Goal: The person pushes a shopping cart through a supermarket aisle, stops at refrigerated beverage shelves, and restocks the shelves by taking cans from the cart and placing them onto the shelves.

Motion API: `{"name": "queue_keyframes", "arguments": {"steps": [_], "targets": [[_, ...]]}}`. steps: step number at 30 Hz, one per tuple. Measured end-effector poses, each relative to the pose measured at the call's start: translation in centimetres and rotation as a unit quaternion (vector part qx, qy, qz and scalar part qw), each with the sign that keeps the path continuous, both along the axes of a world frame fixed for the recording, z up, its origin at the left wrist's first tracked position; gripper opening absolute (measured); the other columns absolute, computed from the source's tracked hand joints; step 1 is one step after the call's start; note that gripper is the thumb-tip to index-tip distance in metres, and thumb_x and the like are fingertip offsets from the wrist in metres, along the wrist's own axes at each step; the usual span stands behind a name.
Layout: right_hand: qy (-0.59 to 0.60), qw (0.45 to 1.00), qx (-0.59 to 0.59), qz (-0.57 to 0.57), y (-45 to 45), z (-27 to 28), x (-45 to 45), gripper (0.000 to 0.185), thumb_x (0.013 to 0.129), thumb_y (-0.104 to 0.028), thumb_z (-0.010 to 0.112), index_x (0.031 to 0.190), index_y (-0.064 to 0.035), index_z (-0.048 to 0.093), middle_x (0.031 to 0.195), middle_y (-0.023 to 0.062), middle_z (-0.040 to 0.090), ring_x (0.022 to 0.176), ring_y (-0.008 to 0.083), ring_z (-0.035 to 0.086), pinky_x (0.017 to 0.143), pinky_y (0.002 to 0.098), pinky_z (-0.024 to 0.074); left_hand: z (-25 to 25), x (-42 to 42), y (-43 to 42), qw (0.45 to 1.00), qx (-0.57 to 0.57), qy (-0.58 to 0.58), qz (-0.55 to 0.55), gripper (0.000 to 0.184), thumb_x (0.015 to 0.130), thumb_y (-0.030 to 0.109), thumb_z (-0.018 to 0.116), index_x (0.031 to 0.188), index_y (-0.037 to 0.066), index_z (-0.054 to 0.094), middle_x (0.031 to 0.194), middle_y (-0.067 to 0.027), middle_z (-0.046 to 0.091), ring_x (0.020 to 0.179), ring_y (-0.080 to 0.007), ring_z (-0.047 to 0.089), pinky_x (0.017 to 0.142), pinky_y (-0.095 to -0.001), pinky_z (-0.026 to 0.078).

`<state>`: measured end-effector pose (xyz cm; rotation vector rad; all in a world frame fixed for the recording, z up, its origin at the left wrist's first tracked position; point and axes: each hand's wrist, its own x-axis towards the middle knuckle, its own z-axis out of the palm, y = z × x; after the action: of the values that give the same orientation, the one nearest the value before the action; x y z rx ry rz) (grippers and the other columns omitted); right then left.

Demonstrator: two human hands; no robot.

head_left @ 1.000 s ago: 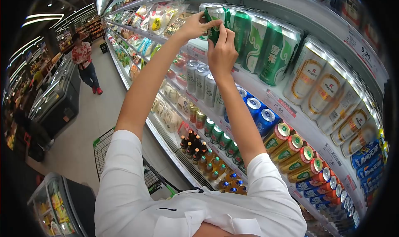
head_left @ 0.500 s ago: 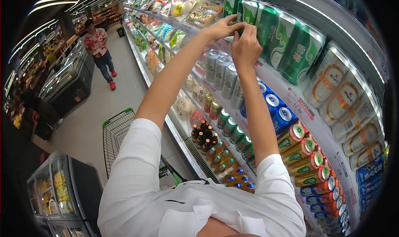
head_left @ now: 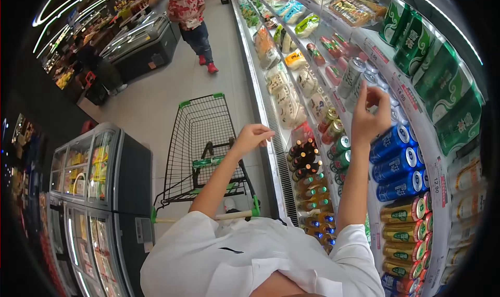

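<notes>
My left hand (head_left: 253, 138) hovers over the shelf's front edge near the cart, with its fingers loosely bent and nothing visible in them. In front of the silver cans (head_left: 352, 74), my right hand (head_left: 371, 117) is raised with curled fingers and a gap between thumb and fingers. No object shows in it, and I cannot tell whether it touches a can. A row of green beer cans (head_left: 442, 83), apparently wrapped together, stands on the upper shelf to the right, apart from both hands. Blue cans (head_left: 394, 164) lie below the right hand.
A black wire shopping cart (head_left: 200, 128) with green corners stands in front of me. Glass-front freezers (head_left: 99, 172) are at left. A person in a red floral shirt (head_left: 186, 8) stands up the aisle. Bottles (head_left: 314, 193) and gold cans (head_left: 403, 232) fill lower shelves.
Both hands have come away from the green cans and down, and are now apart. My view has turned left, bringing the cart fully into sight. The green cans remain on the shelf.
</notes>
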<state>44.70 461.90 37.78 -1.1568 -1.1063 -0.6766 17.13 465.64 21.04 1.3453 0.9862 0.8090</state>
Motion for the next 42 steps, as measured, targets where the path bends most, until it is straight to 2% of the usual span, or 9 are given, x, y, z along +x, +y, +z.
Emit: {"name": "queue_keyframes", "arguments": {"steps": [2,4,8,12,15,18,20,34,42], "targets": [[0.022,0.994,-0.083,0.072,0.2,-5.7,-3.4,0.014,0.081,-0.007,0.078,0.079,-0.0056,0.064,0.064,0.0019,0.055,0.052,0.0115,0.049,0.049,0.0266,0.0377,-9.5,-6.0,-3.2,0.976,-0.047,0.154,0.147,0.022,0.084,0.023,0.076,0.09,0.003,0.071,0.074,-0.002,0.069,0.063,-0.0087,0.062,0.059,-0.0215,0.05],[0.022,0.967,-0.207,0.148,0.2,-12.0,-6.8,0.011,0.082,-0.007,0.075,0.081,-0.0057,0.065,0.065,0.0043,0.054,0.053,0.0149,0.051,0.05,0.0289,0.0389,-14.9,-11.8,-7.5,0.937,-0.031,0.276,0.214,0.023,0.079,0.027,0.078,0.091,0.007,0.074,0.079,-0.0052,0.074,0.067,-0.0145,0.069,0.063,-0.0304,0.054],[0.058,0.86,-0.413,0.295,-2.3,-24.3,-14.5,0.006,0.086,-0.011,0.07,0.087,-0.0052,0.068,0.075,0.0085,0.065,0.066,0.0249,0.062,0.061,0.0368,0.0488,-18.3,-19.7,-15.0,0.847,0.02,0.441,0.295,0.014,0.086,0.021,0.069,0.093,0.01,0.074,0.083,-0.0068,0.074,0.077,-0.0254,0.071,0.071,-0.0387,0.055],[-0.028,0.749,-0.542,0.381,-6.2,-34.0,-21.0,0.015,0.09,-0.018,0.065,0.086,-0.0038,0.069,0.077,0.0132,0.064,0.08,0.0334,0.061,0.074,0.0432,0.0489,-21.8,-25.3,-17.1,0.783,0.001,0.533,0.322,0.016,0.091,0.021,0.062,0.098,0.011,0.073,0.088,-0.0104,0.073,0.086,-0.0317,0.068,0.077,-0.042,0.054],[-0.135,0.745,-0.514,0.404,-9.4,-40.0,-23.8,0.023,0.091,-0.023,0.064,0.08,-0.0032,0.068,0.078,0.0131,0.064,0.084,0.0314,0.06,0.078,0.0416,0.0464,-25.1,-27.9,-17.8,0.791,-0.086,0.537,0.278,0.035,0.094,0.035,0.052,0.102,0.008,0.072,0.096,-0.016,0.072,0.097,-0.0356,0.064,0.093,-0.0463,0.045],[-0.243,0.663,-0.607,0.365,-9.6,-40.4,-24.8,0.036,0.095,-0.032,0.057,0.079,-0.002,0.068,0.08,0.0142,0.067,0.085,0.0306,0.06,0.083,0.0399,0.0449,-23.7,-27.9,-17.9,0.809,-0.134,0.53,0.217,0.038,0.093,0.039,0.049,0.094,0.012,0.076,0.094,-0.0159,0.072,0.096,-0.034,0.064,0.093,-0.044,0.042],[-0.237,0.651,-0.623,0.363,-9.5,-40.4,-25.0,0.041,0.097,-0.036,0.054,0.08,-0.0014,0.068,0.079,0.0141,0.067,0.084,0.0295,0.06,0.081,0.0392,0.0448,-23.5,-27.9,-18.1,0.812,-0.146,0.539,0.171,0.037,0.091,0.04,0.05,0.09,0.015,0.078,0.096,-0.0141,0.072,0.097,-0.0318,0.064,0.095,-0.0442,0.038],[-0.216,0.684,-0.56,0.414,-16.5,-41.0,-24.9,0.033,0.088,-0.028,0.068,0.068,-0.0022,0.066,0.072,0.0114,0.064,0.085,0.0299,0.059,0.079,0.0414,0.0445,-22.5,-26.9,-26.1,0.775,-0.188,0.574,0.186,0.034,0.085,0.046,0.061,0.09,0.018,0.078,0.093,-0.0036,0.074,0.097,-0.0246,0.063,0.094,-0.0416,0.037],[-0.201,0.683,-0.562,0.421,-21.1,-40.8,-26.1,0.031,0.086,-0.027,0.069,0.069,-0.0021,0.066,0.074,0.0126,0.066,0.087,0.031,0.06,0.082,0.0416,0.0453,-21.9,-28.6,-31.1,0.791,-0.243,0.529,0.185,0.035,0.083,0.049,0.064,0.092,0.018,0.077,0.093,-0.005,0.074,0.095,-0.0249,0.067,0.083,-0.0394,0.051]]}}
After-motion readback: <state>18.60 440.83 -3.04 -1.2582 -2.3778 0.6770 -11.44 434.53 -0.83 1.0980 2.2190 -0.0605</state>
